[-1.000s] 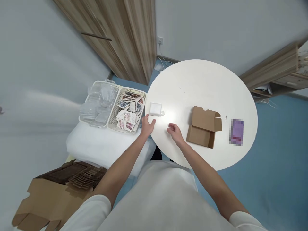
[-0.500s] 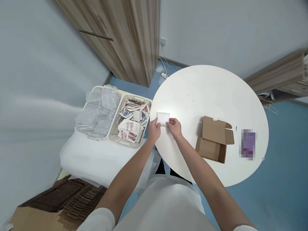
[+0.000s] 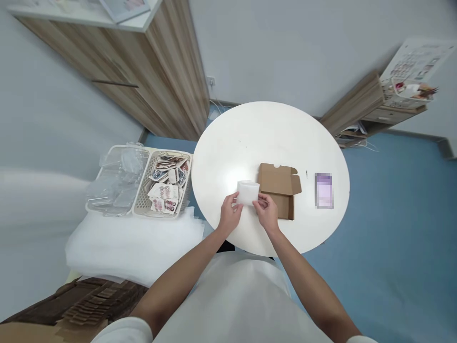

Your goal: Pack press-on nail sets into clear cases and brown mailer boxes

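Note:
A small white wrapped packet, perhaps in foam sheet [image 3: 248, 192], is held up between my two hands over the round white table. My left hand [image 3: 230, 212] pinches its left side, fingers closed on the edge. At the right side, my right hand [image 3: 267, 209] grips it in the same way. What lies inside the wrapping is hidden. Just right of the packet stands an open brown cardboard box [image 3: 280, 180] with its lid folded back; my right hand partly covers its near left corner.
A blurred-out purple rectangle [image 3: 324, 190] lies on the round table [image 3: 264, 128]. To the left are a basket of printed cards [image 3: 164, 190], a basket of clear plastic cases [image 3: 117, 183], stacked white foam sheets [image 3: 132, 243] and folded cardboard [image 3: 96, 300]. Wooden cabinets [image 3: 171, 71] stand behind.
My hands have carried the white packet from the table's left edge rightward, close to the cardboard box, and tilted it up. The view has turned to the right.

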Demonstrator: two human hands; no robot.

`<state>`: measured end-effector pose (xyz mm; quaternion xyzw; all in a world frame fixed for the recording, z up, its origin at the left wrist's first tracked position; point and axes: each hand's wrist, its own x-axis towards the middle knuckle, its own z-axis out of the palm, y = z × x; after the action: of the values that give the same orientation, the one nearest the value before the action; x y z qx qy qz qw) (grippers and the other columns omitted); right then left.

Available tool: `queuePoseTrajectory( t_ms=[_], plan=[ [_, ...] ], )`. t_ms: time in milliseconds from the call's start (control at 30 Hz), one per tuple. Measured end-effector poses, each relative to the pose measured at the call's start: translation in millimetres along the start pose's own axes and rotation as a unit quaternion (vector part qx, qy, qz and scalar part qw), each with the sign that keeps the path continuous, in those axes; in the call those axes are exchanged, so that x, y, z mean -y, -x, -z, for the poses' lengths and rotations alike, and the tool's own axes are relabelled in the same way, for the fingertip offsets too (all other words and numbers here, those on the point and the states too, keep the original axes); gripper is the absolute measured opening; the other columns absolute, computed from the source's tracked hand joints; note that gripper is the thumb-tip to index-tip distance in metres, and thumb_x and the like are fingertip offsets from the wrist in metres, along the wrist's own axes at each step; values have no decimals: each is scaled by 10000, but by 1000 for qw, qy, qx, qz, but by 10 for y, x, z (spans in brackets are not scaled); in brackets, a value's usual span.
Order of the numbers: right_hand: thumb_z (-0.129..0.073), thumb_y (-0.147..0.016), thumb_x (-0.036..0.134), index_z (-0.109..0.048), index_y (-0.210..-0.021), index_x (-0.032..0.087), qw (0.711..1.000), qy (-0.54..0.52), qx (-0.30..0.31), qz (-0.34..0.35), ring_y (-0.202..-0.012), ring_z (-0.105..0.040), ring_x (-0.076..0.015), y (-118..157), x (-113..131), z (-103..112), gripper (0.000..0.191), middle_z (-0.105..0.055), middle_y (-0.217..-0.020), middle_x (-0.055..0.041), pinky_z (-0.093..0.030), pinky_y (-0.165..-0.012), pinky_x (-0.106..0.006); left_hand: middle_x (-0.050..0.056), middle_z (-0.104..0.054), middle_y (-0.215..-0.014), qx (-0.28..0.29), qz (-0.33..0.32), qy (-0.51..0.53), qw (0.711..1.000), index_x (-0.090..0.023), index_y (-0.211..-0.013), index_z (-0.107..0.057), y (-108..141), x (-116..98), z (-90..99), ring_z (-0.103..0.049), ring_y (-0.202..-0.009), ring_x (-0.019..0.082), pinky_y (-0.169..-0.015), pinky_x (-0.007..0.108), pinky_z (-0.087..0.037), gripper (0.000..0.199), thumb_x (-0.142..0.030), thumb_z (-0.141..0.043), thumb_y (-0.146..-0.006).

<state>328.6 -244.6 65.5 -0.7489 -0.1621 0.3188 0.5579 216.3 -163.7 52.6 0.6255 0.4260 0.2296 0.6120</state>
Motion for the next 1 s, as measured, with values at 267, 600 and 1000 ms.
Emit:
queuePoseTrajectory(
  t_ms=[267,600,1000],
  plan=[
    [-502,-708,237,-477,-983,204,993,114,-2,6,-856,-584,-175,-15,-338,1021,277,-581,-970,-57,-475,-760,-329,112,-468,-1153,133,19,-113,984,-176,-1233,-387,198,27,-918,-506,-1000,189,-841,319,-435,556,-239,-564,-709],
    [-434,-743,148,-512,-954,188,923,358,138,18,-814,-553,-177,-131,-515,1045,228,-485,-998,-90,-422,-699,-296,175,-428,-1267,211,111,-365,900,-80,-1181,-444,89,-107,-1119,-384,-1181,282,-934,321,-327,565,-362,-538,-700],
    [-455,-748,217,-500,-1044,202,947,273,112,130,-1015,-489,-190,-127,-516,1273,300,-480,-1124,-78,-395,-850,-331,61,-537,-1151,157,47,-270,949,-195,-1121,-501,172,-109,-929,-501,-1038,197,-843,300,-404,399,-279,-496,-731]
  ],
)
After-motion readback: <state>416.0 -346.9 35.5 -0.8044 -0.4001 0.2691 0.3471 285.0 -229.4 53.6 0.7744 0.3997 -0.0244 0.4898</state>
